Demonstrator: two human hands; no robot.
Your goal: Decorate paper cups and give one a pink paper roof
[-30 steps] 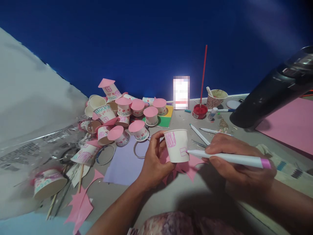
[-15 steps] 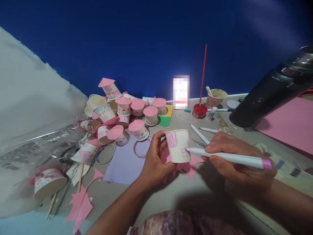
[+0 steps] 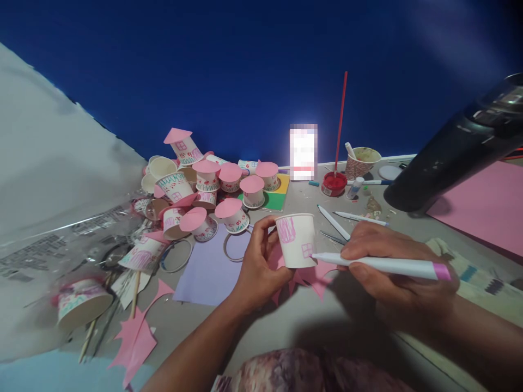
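Note:
A white paper cup (image 3: 295, 247) is held between the thumb and fingers of my left hand (image 3: 261, 258). On its side are a pink scribbled patch and a small pink window with crossed panes. My right hand (image 3: 392, 267) is closed round a white marker (image 3: 392, 265) with a pink end, its tip touching the cup beside the window's lower right. Pink paper scraps (image 3: 316, 279) with jagged edges lie beneath the cup. Decorated cups with pink cone tops (image 3: 231, 209) are crowded to the left, several of them stacked or tipped over.
A tall black flask (image 3: 445, 147) leans at the right by pink paper (image 3: 482, 207). Behind my hands are a red pot (image 3: 334, 185) with a red stick, a patterned cup (image 3: 363, 161) and loose markers (image 3: 333, 220). Purple paper (image 3: 208, 272) and a tape ring (image 3: 176, 257) lie left.
The marker tip has moved slightly down, and the window outline now has more pink lines. My left hand still holds the cup, almost in the same place.

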